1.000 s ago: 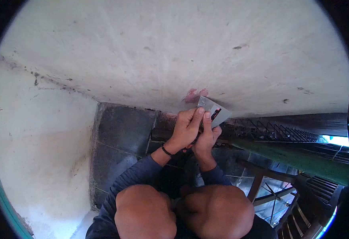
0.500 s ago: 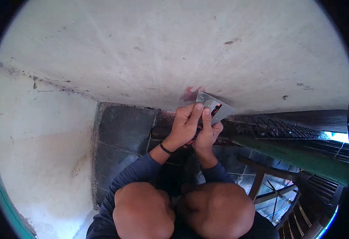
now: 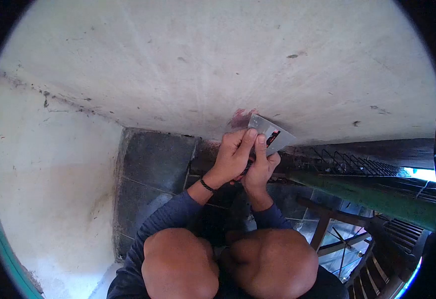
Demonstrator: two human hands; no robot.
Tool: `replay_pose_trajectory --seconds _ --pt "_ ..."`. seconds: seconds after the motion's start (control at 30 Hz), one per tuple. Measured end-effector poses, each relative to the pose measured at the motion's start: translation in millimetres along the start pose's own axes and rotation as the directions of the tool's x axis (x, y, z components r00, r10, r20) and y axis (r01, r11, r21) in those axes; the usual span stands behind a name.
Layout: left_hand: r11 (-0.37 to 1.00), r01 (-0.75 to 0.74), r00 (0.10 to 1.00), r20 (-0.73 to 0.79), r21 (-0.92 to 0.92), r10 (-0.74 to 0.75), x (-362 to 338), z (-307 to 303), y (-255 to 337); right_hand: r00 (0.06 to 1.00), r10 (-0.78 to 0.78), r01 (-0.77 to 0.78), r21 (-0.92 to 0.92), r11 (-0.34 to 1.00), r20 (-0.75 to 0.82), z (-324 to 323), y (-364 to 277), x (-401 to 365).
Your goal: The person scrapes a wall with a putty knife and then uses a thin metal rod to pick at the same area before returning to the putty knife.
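A flat metal scraper blade with a black and red label touches or nearly touches the pale wall, tilted down to the right. My left hand is closed on the scraper's left side, its thumb pressed on the metal. Beside it my right hand grips the lower part of the scraper, thumb up against the label. The handle is mostly hidden by my fingers. A reddish patch marks the wall just left of the blade's upper corner.
Dark floor tiles lie below the wall at left. To the right are a green beam, a black wire rack and a dark wooden chair. My bent knees are below my hands.
The whole view has shifted slightly, with the wall marks a little further right. Both hands keep their hold on the scraper, which stays beside the reddish patch.
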State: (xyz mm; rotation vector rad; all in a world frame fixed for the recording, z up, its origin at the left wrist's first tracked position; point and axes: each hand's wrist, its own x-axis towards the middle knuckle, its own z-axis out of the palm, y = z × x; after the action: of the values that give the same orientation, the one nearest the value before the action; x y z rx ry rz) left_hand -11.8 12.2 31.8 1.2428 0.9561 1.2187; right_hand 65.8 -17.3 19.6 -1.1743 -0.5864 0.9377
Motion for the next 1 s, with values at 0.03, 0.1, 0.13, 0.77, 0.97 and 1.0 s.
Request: replay_pose_trajectory --seconds 0.03,0.1,0.13,0.77,0.97,1.0 --pt "1.0 0.006 1.0 -0.013 -0.024 -0.006 -1.8 1.8 -4.2 1.0 0.021 -0.021 0.0 1.0 -0.009 -1.6 2.4 -2.0" --pt "0.999 0.015 0.999 -0.03 -0.052 -0.017 -3.4 5.1 -10.7 0.998 0.056 -0.056 0.004 0.998 -0.016 -2.9 5.5 -3.6" --pt "0.998 0.024 0.999 -0.035 -0.058 -0.026 -4.5 6.2 -13.5 0.999 0.044 -0.044 0.014 0.999 -0.012 -1.0 4.8 -2.1" --pt "0.998 -0.03 0.999 0.036 -0.052 0.032 3.4 -1.7 22.5 0.994 0.078 -0.076 0.032 0.997 -0.08 9.6 -17.0 -7.2" --pt "0.999 0.033 0.999 0.001 -0.011 -0.033 -4.0 0.6 9.9 0.994 0.105 -0.103 0.049 0.993 -0.043 7.4 -15.9 -7.2" --pt "0.999 0.033 0.999 0.002 -0.021 -0.033 -3.3 0.9 9.3 0.993 0.11 -0.108 0.053 0.993 -0.049 7.2 -14.3 -8.0"
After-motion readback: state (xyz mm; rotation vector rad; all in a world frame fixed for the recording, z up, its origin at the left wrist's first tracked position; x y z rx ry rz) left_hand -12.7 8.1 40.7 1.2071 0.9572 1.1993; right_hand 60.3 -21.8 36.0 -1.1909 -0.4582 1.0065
